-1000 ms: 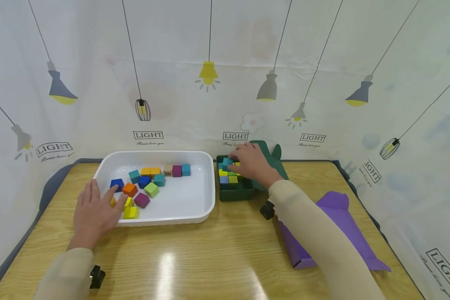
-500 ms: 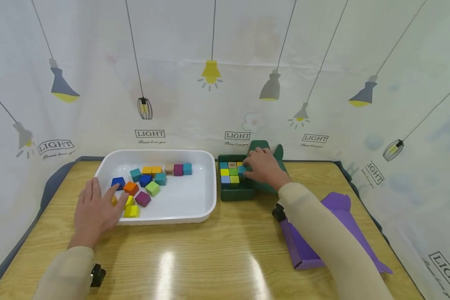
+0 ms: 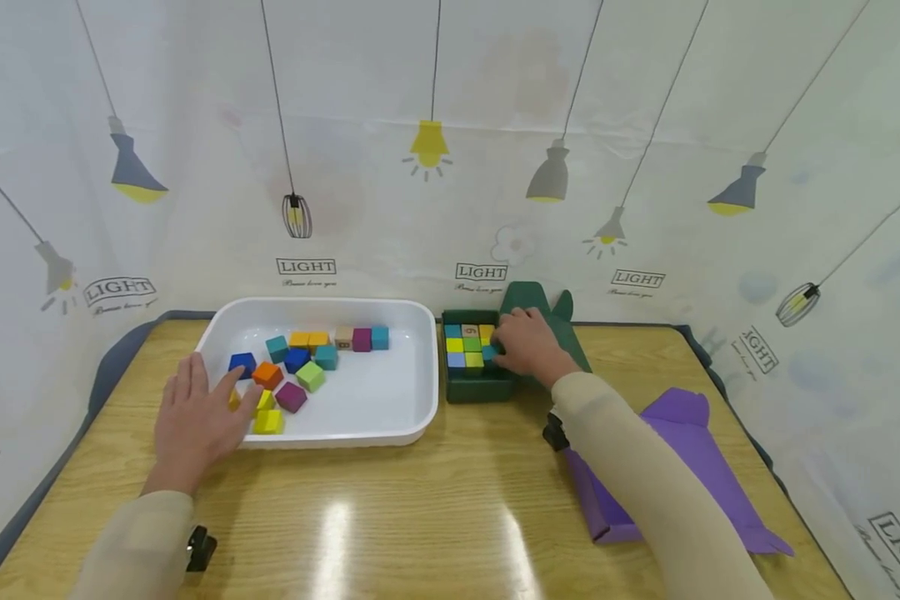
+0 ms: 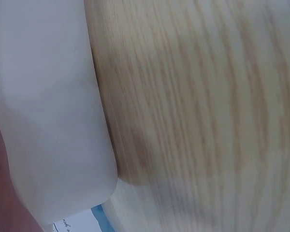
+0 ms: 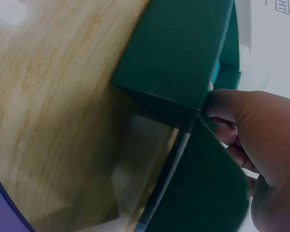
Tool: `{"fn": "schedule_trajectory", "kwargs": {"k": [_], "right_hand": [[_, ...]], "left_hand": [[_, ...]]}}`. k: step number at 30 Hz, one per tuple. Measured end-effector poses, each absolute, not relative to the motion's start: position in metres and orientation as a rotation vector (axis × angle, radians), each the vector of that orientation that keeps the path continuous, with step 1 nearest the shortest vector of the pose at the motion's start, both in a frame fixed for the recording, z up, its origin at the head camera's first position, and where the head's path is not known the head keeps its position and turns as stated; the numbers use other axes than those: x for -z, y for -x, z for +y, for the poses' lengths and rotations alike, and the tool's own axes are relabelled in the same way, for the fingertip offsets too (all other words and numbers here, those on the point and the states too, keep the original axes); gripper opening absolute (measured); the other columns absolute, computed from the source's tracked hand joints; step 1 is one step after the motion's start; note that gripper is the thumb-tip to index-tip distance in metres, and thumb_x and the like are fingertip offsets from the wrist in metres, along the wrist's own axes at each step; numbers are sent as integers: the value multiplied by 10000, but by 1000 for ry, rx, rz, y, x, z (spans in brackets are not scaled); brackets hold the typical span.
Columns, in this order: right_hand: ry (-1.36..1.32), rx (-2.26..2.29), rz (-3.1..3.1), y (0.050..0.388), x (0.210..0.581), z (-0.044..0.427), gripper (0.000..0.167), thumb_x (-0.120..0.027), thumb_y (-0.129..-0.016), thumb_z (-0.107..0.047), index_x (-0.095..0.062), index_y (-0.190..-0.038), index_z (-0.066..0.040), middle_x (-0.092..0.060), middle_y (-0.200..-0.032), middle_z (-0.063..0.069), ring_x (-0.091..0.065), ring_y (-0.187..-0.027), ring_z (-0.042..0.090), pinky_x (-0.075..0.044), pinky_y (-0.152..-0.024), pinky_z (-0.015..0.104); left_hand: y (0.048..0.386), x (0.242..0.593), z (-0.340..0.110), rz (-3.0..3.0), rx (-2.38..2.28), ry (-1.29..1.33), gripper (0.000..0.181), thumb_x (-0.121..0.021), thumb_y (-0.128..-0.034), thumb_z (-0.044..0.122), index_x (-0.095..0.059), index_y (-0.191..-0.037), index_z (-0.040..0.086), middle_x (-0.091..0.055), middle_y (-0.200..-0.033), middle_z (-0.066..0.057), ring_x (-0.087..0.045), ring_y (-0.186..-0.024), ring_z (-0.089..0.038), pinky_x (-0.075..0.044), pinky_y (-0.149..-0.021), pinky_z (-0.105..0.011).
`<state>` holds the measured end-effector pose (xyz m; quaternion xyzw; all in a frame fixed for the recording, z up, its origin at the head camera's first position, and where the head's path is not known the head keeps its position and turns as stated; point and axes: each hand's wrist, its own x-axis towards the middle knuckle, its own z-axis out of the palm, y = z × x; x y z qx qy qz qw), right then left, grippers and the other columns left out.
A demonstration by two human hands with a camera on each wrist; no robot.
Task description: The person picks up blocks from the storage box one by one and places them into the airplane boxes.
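My right hand (image 3: 528,343) is at the right side of a small green cardboard box (image 3: 480,390), its fingers inside. Thumb and fingers pinch a teal cube (image 3: 489,354) low beside other cubes there, among them a green cube (image 3: 472,343) and a wooden cube with a numeral (image 3: 470,331). In the right wrist view the box wall (image 5: 169,58) hides most of the cubes. My left hand (image 3: 198,421) rests with spread fingers over the left front corner of a white tray (image 3: 382,408), close to a yellow cube (image 3: 268,422) and a blue cube (image 3: 242,364).
Several coloured cubes lie in the tray's left and back parts, including an orange cube (image 3: 267,375) and a lime cube (image 3: 311,377). The box's green lid (image 3: 562,333) is folded out rightward. A purple cardboard box (image 3: 607,508) lies flat under my right forearm.
My right hand has carried the teal cube from above the box's left back part to its right side and lowered it among the cubes. The left hand keeps its place at the tray.
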<state>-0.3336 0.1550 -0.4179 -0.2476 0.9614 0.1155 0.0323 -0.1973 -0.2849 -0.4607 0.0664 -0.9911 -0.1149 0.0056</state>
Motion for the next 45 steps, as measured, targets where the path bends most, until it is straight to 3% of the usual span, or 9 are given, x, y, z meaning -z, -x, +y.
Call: {"fn": "schedule_trajectory", "kwargs": {"k": [7, 22, 28, 36, 45], "right_hand": [[738, -385, 2981, 335, 426, 153, 344, -709, -872, -409, -725, -1145, -200, -631, -1130, 43, -506, -1052, 251, -395, -1018, 468], [775, -485, 3054, 336, 436, 149, 251, -762, -826, -402, -713, -929, -178, -568, -935, 17, -448, -927, 232, -384, -942, 423], [764, -467, 3063, 334, 438, 148, 267, -759, -824, -419, -723, -939, -181, -569, -930, 13, -441, -918, 231, -378, -946, 416], [723, -352, 3095, 330, 433, 148, 345, -735, -843, -425, -729, -1090, -184, -588, -967, 13, -436, -918, 222, -370, -976, 417], [738, -259, 3143, 326, 425, 149, 374, -733, -855, -400, -720, -1150, -170, -604, -975, 27, -448, -920, 231, -374, -979, 428]], "left_hand": [[198, 462, -285, -3100, 358, -218, 786, -255, -977, 632, -365, -1473, 33, 82, -1559, -371, 50, -1451, -535, -22, -1175, -685], [196, 458, -285, -3091, 370, -224, 776, -250, -983, 618, -361, -1475, 28, 76, -1565, -365, 42, -1456, -530, -14, -1182, -674], [195, 458, -286, -3099, 382, -224, 793, -251, -976, 635, -352, -1481, 31, 90, -1565, -361, 49, -1455, -530, -8, -1180, -677], [196, 460, -287, -3107, 384, -208, 792, -270, -972, 639, -359, -1479, 37, 99, -1563, -363, 62, -1453, -532, -12, -1176, -685], [196, 459, -286, -3116, 369, -175, 794, -322, -964, 633, -325, -1499, 47, 80, -1569, -361, 32, -1449, -535, -24, -1175, -688]]}}
